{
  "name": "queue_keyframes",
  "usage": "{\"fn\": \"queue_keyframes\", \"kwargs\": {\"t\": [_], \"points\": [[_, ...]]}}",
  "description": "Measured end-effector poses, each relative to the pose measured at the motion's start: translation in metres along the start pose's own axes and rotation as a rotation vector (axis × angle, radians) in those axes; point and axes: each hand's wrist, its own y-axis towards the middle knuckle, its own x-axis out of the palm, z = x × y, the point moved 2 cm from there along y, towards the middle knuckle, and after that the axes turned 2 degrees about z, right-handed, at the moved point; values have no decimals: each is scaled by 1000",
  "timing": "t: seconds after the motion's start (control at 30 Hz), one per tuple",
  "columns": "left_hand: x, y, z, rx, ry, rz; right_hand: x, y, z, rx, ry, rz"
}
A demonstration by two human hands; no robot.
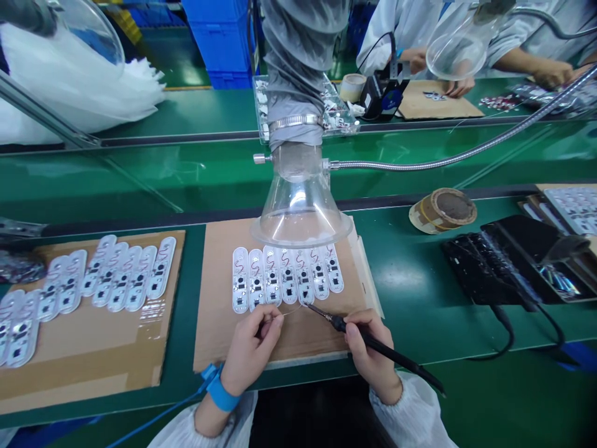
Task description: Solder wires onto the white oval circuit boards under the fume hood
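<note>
My right hand (370,354) grips a black soldering iron (398,358) like a pen, its tip at the lower end of one white rounded circuit board (305,277). Between the pinched fingers of my left hand (254,345) is a thin solder wire (293,310), which runs toward that same tip. Several such boards with red wires and black parts lie side by side in a row on a cardboard sheet (219,345). A blue strap (222,392) with a cord circles my left wrist.
A clear fume hood (301,224) hangs low over the row's far end. More boards lie on another cardboard (116,342) at left. At right are a tape roll (445,211) and a black soldering station (485,267). Co-workers' hands (459,87) work across the bench.
</note>
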Motion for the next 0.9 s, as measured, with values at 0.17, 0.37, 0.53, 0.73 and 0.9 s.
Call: {"fn": "queue_keyframes", "kwargs": {"t": [0.17,0.37,0.53,0.73,0.9], "points": [[3,0,-3,-21,-22,-8,-1,1,1,22,43,122],[8,0,-5,-43,-61,-40,-3,-2,9,20,108,135],[12,3,5,-34,-90,-118,5,14,1,-186,-98,-14],[17,6,31,110,-167,-267,31,27,-23,-402,-228,-60],[15,3,29,89,-137,-281,28,23,-25,-414,-219,-96]]}}
